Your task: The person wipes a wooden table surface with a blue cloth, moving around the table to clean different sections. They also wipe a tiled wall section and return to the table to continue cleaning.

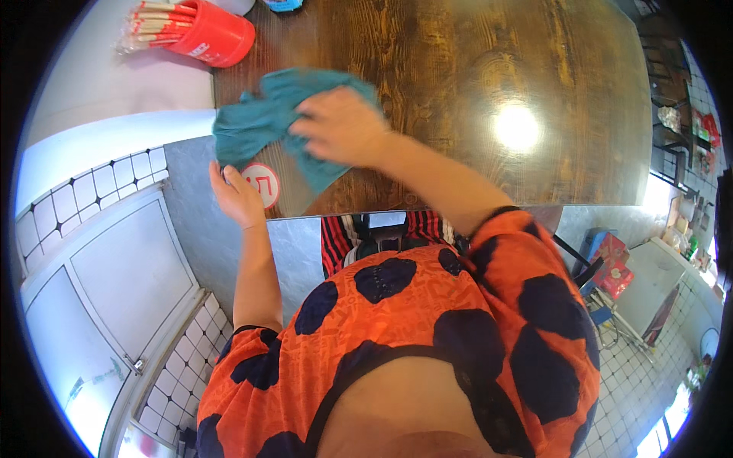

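Observation:
A teal cloth (252, 123) lies bunched over the left end of a dark wood-grain table (446, 86). My right hand (343, 129) presses on the cloth with its fingers bent, and is slightly blurred. At the table's left corner, my left hand (237, 192) holds its fingertips at the cloth's lower edge; whether they pinch it is not clear. Beside that hand, a round white sticker (264, 184) with a red rim and a red numeral is stuck on the tabletop.
A red cup (220, 34) of wrapped chopsticks (163, 24) stands at the table's back left, near the wall. A blue item (283, 4) is at the top edge. A white door (126, 275) is at left, and a folded metal frame (615, 320) at right.

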Demonstrator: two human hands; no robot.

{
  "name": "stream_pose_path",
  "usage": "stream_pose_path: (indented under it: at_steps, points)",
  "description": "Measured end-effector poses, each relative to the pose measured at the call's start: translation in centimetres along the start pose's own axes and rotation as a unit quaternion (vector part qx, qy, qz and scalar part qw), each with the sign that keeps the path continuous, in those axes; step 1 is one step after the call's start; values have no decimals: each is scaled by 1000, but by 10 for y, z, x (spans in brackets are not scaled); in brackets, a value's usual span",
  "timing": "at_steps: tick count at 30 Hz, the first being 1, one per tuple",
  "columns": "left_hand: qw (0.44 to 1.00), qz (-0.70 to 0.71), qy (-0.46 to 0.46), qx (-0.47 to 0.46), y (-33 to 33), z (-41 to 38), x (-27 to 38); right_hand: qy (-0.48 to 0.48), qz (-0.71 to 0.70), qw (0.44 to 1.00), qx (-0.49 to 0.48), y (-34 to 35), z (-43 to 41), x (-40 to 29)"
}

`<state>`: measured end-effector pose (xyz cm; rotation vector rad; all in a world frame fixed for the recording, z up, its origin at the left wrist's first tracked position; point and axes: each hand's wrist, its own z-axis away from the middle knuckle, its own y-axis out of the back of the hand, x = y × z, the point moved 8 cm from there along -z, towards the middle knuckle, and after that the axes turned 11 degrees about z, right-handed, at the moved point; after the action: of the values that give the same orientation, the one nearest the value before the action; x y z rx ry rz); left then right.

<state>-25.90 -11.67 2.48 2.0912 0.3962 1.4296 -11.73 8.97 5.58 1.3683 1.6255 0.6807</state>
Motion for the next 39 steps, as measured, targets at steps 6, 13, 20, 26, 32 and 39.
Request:
stream_pose_path:
  at_steps: [6, 13, 20, 26, 32, 39]
  points:
    - [992, -70, -5, -105, -23, -16, 16, -233, 205, 951, 7, 117, 125, 152]
    - [994, -18, -3, -111, -9, -17, 2, -204, 215, 955, -9, 125, 138, 162]
    - [992, -27, -34, -121, -26, -41, 3, -193, 206, 959, 27, 89, 110, 142]
    - [985, -142, -31, -99, -15, -51, -13, -143, 166, 972, -80, 41, 77, 14]
    - [977, -162, -81, -111, -48, -63, 8, -113, 143, 983, 6, 53, 108, -26]
    - [976, -188, -61, -97, -25, -65, -4, -240, 265, 931, 78, 161, 246, 62]
